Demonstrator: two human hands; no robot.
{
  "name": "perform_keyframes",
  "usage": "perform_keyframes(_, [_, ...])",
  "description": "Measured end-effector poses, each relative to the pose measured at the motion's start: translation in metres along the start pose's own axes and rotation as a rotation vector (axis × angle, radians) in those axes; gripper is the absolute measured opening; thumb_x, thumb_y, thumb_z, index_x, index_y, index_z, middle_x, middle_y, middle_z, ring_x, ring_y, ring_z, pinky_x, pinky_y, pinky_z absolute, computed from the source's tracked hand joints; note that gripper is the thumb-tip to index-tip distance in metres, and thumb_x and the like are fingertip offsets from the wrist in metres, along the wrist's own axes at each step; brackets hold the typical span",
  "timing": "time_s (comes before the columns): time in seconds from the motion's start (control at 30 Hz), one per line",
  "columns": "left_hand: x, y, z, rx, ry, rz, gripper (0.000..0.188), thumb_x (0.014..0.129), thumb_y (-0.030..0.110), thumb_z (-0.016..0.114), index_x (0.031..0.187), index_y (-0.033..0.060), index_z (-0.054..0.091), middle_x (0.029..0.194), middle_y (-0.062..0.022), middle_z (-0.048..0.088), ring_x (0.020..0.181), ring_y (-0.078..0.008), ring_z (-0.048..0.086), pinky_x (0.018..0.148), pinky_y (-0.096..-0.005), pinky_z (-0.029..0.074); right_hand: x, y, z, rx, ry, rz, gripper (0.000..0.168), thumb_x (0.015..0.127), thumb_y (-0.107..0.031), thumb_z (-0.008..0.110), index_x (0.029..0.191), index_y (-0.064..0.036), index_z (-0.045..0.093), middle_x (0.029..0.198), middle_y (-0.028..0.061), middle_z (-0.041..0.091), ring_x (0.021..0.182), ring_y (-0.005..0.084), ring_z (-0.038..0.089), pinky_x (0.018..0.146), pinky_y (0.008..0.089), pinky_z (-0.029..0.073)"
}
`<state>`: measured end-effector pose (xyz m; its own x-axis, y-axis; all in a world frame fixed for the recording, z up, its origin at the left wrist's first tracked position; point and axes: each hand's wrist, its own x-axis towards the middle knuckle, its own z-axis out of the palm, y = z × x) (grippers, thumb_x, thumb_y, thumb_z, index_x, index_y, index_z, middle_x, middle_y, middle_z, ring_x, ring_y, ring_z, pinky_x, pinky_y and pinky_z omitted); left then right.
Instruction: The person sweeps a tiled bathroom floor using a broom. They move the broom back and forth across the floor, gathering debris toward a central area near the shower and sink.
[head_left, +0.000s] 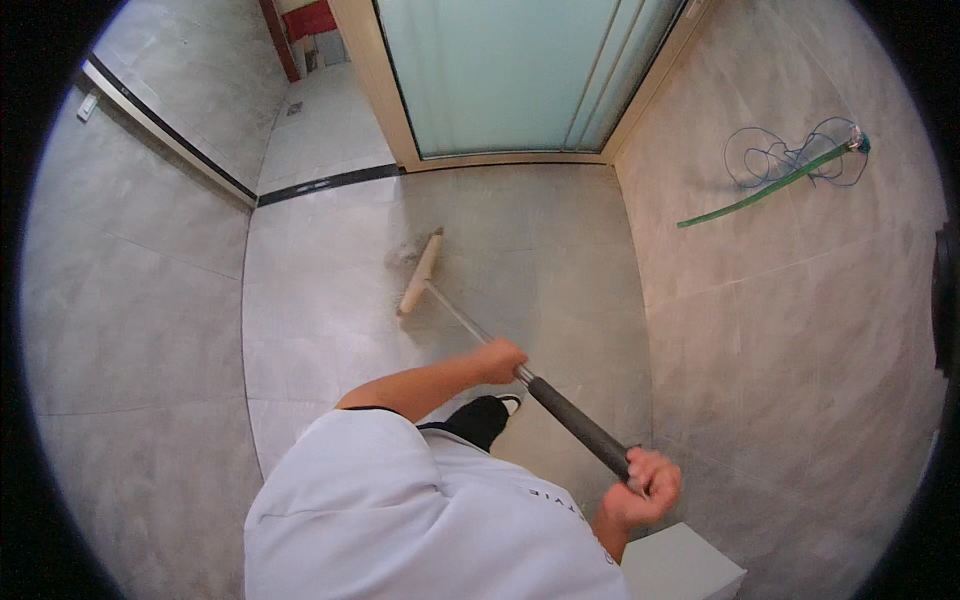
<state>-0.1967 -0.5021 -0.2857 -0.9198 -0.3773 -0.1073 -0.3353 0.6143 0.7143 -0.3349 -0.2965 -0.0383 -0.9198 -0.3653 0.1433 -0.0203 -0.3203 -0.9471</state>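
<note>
My left hand (499, 361) is closed round the thin metal pole of a long-handled broom (421, 276). The dark foam grip (577, 421) starts just below that hand. Around the upper end of the grip, near the bottom right, my right hand (643, 486) is closed. The broom's long, pale head rests on the grey tiled floor (525, 262), set slantwise, and a small heap of grey dust or lint (405, 256) lies at its left side. Its bristles are mostly hidden. One black-clad leg and a shoe (512, 405) show below my left hand.
Ahead stands a frosted glass door (502, 82) in a beige frame. Left of it, a black threshold strip (322, 184) crosses a doorway. A green hose (772, 187) and thin blue cord (757, 161) hang at the right wall. A white box-like object (686, 566) stands at bottom right.
</note>
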Motion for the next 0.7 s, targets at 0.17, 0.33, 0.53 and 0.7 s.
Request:
perform_keyframes(0.17, [-0.026,0.074,-0.008,-0.074,-0.023,0.074,0.009,0.062,0.009,0.065,0.069,0.005,0.06,0.069,-0.0175,0.058,0.072,-0.0389,0.058,0.062,-0.0474,0.045,-0.068,-0.077,-0.012,-0.058,0.071,-0.157,0.024,0.085,-0.021,0.037,0.063,-0.012,0.034,0.057,0.0013,0.034,0.054,0.0131,0.033,0.057,0.0324,0.037])
perform_keyframes(0.33, [-0.061,0.088,-0.005,-0.181,-0.14,0.139,0.009,0.061,0.008,0.063,0.07,0.0042,0.061,0.071,-0.018,0.06,0.072,-0.0394,0.058,0.063,-0.047,0.045,-0.124,-0.103,0.035,-0.203,0.098,-0.263,0.027,0.083,-0.022,0.039,0.059,-0.011,0.033,0.054,0.0025,0.034,0.051,0.0149,0.036,0.056,0.0351,0.039])
perform_keyframes(0.53, [-0.108,-0.006,0.001,-0.057,-0.165,-0.026,0.009,0.066,0.01,0.063,0.074,0.0062,0.064,0.074,-0.0158,0.063,0.075,-0.0356,0.061,0.063,-0.0452,0.047,-0.151,-0.034,0.063,-0.219,-0.039,-0.146,0.026,0.082,-0.018,0.038,0.058,-0.01,0.033,0.052,0.0033,0.035,0.051,0.014,0.038,0.058,0.0337,0.042])
perform_keyframes(0.7, [-0.098,-0.018,-0.034,0.096,-0.225,0.006,0.01,0.067,0.012,0.064,0.075,0.0072,0.065,0.073,-0.0151,0.063,0.075,-0.0356,0.062,0.063,-0.0457,0.048,-0.157,-0.014,0.039,-0.021,0.17,-0.045,0.025,0.083,-0.018,0.038,0.06,-0.011,0.032,0.054,0.0026,0.034,0.054,0.0148,0.037,0.061,0.0354,0.042])
